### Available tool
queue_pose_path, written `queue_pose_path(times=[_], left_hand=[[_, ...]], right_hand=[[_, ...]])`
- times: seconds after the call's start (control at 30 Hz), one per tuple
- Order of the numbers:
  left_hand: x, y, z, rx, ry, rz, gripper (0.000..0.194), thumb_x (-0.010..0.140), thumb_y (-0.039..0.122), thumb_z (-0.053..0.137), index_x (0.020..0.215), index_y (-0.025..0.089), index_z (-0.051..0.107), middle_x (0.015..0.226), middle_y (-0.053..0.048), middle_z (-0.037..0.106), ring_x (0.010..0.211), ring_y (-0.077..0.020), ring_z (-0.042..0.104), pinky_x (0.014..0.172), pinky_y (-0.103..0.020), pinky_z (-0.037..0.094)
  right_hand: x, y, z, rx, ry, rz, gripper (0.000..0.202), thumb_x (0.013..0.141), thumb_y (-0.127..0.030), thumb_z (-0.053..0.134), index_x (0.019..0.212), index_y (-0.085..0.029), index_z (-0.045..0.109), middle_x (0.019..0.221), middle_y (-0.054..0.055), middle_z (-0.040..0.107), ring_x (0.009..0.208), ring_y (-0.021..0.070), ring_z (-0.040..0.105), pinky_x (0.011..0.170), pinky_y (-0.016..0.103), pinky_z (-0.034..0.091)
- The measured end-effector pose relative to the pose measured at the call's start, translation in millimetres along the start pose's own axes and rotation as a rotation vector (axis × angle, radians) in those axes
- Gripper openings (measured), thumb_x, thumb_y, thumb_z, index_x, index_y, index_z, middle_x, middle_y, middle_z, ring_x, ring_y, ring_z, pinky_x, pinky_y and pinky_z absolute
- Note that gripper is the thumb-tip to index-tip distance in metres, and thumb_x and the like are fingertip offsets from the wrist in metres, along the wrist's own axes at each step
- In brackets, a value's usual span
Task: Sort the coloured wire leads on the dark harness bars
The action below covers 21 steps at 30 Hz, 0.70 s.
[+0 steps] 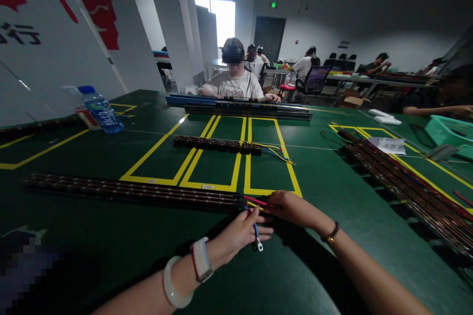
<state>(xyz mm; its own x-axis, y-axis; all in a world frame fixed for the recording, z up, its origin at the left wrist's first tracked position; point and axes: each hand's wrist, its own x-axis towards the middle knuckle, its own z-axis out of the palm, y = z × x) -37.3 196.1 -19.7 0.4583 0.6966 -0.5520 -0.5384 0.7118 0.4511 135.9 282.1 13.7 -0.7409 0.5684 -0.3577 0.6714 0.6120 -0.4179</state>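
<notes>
A long, dark bundle of slim bars (129, 193) lies on the green table, with coloured wires coming out of its right end. My left hand (236, 234) is at that end, its thumb pressed on a blue wire (255, 229) while other fingers stretch out. From that hand the blue wire hangs down to a bare metal ring terminal (260, 246). Just right of it, my right hand (293, 208) has its fingers closed on a red wire (254, 200). A yellow wire (254, 204) runs beneath the red one into the same hand; its far end is hidden.
A shorter wired bundle (218, 144) lies across yellow tape outlines (210, 187). Long bars (406, 192) fill the right side, near a green basket (453, 133). A water bottle (101, 110) stands at left. Across the table sits a person (236, 81) behind dark rails (251, 110).
</notes>
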Motion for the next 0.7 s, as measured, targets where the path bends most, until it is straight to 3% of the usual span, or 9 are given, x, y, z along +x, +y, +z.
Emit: queue_pose_path(times=[0.2,0.33,0.5,0.57,0.7], left_hand=[[9,-7,-2.2,-0.138,-0.073,0.104,0.032,0.088,0.034,0.052,0.112,0.013,0.050,0.114,-0.012,0.059,0.107,-0.0158,0.056,0.094,-0.030,0.042],[12,-12,-3.7,-0.186,-0.013,0.073,0.029,0.087,0.032,0.055,0.107,0.011,0.053,0.101,-0.009,0.062,0.096,-0.0143,0.059,0.086,-0.026,0.043],[13,-16,-5.2,-0.150,0.041,0.058,0.022,0.086,0.031,0.055,0.094,0.010,0.057,0.091,-0.007,0.063,0.082,-0.0115,0.060,0.075,-0.022,0.044],[14,-18,-5.0,-0.194,0.075,0.053,0.018,0.086,0.028,0.056,0.091,0.011,0.055,0.084,-0.004,0.062,0.076,-0.0099,0.059,0.070,-0.021,0.043],[17,-21,-5.4,-0.252,0.088,0.052,0.011,0.086,0.021,0.056,0.090,0.013,0.049,0.083,-0.003,0.062,0.074,-0.0104,0.060,0.071,-0.023,0.045]], right_hand=[[-7,-45,1,-0.308,0.133,0.063,0.024,0.090,-0.022,0.044,0.078,-0.013,0.063,0.074,0.004,0.056,0.063,0.0067,0.044,0.063,0.020,0.028],[-10,-62,27,-0.572,0.195,-0.005,0.013,0.081,-0.013,0.051,0.085,-0.013,0.063,0.075,0.006,0.055,0.066,0.0108,0.046,0.066,0.026,0.032],[-11,-72,58,-0.820,0.342,-0.083,0.021,0.072,-0.013,0.055,0.090,-0.009,0.064,0.083,0.013,0.055,0.075,0.0184,0.049,0.064,0.032,0.034],[-12,-72,54,-0.828,0.351,-0.054,0.019,0.070,-0.013,0.057,0.087,-0.010,0.065,0.079,0.012,0.054,0.073,0.0179,0.048,0.063,0.032,0.034],[-16,-68,26,-0.707,0.303,0.068,0.003,0.074,-0.017,0.063,0.076,-0.015,0.063,0.072,0.008,0.052,0.071,0.0157,0.047,0.063,0.030,0.032]])
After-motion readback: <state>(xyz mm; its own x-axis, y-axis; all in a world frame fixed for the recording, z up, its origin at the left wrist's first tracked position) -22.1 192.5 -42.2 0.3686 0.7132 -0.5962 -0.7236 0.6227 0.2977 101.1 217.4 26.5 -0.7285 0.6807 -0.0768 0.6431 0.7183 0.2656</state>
